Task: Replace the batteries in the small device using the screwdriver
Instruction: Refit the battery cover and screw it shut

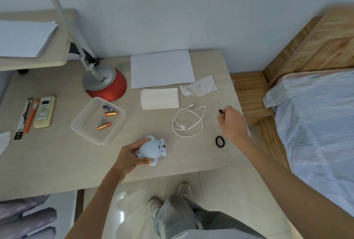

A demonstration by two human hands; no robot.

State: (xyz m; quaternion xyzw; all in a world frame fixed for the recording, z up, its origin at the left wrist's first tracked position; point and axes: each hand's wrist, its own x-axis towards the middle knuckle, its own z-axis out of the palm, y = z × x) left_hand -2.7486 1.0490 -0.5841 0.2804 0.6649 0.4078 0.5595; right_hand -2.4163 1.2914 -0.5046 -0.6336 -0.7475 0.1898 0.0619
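Observation:
A small light-blue toy-like device (153,149) lies near the table's front edge, underside up, showing a small red switch. My left hand (132,157) grips it from the left, thumb below and fingers above. My right hand (232,122) is at the right side of the table and holds a small screwdriver (219,107) with a black handle, its thin shaft pointing away from me. A clear plastic tray (84,126) to the left holds a blue battery (108,108) and two orange batteries (111,113) (103,126).
A coiled white cable (188,122) and a black hair tie (220,141) lie between my hands. Farther back are tissues (160,98), a crumpled wrapper (199,86), white paper (161,68) and a red lamp base (105,83). A remote (44,111) lies far left. A bed (316,114) borders the right.

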